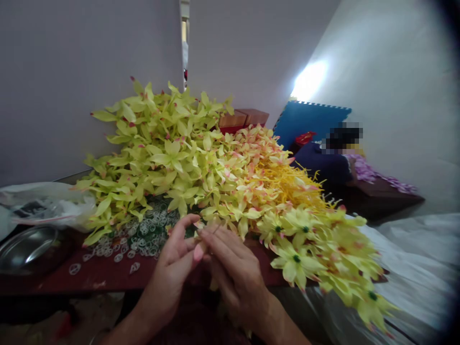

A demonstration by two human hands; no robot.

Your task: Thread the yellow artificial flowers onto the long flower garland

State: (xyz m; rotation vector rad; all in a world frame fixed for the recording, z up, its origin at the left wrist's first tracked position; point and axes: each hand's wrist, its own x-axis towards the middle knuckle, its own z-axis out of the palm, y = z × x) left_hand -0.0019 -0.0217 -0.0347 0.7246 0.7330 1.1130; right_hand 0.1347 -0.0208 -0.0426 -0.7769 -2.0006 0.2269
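From where I stand, the biggest thing is the dark red table [108, 281], heaped with yellow-green cloth flowers [158, 155]. Peach-tinged blossoms [251, 143] and a bundle of yellow strands [287, 179] lie along the heap's right side. Farther right, another person [319, 165] bends over pinkish-purple petals [362, 167]. At the near right, some flowers show green centres [296, 258]. A metal bowl [30, 251] sits at the left edge, and clear plastic rings [143, 235] are scattered between it and the hands.

The left hand [176, 263] and right hand [233, 263] meet over the table's near edge. The left forefinger arches apart from the thumb; the right fingers lie together, tips against the left hand's. Between them is a small pinkish piece [199, 250], probably part of a flower, mostly hidden; I cannot tell which hand clamps it.

I'd judge this to be close fingertip fitting or straightening, which calls for a steady left hold and light right fingertips.
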